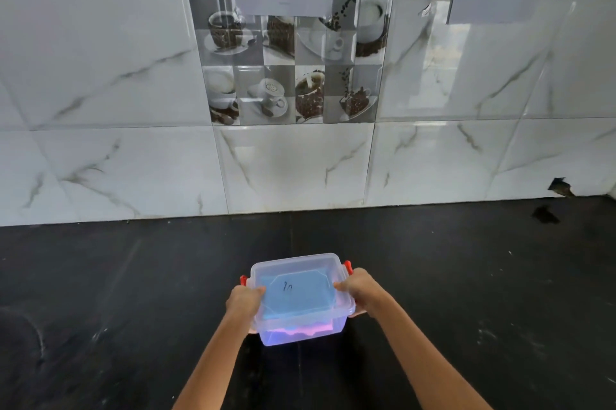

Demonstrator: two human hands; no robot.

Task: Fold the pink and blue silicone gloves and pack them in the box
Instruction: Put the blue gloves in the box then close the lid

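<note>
We grip the box (300, 303) at its sides, left hand (243, 301) and right hand (358, 288); gloves (296, 331) packed, lid (296, 279) on. Next, we judge, snap the red clips (347, 267).

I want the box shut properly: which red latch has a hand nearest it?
The left red latch: the left hand sits just below it, nearer than the right hand is to its latch.

lidded clear box (301, 301), blue glove (296, 298), pink glove (300, 331) inside
</note>
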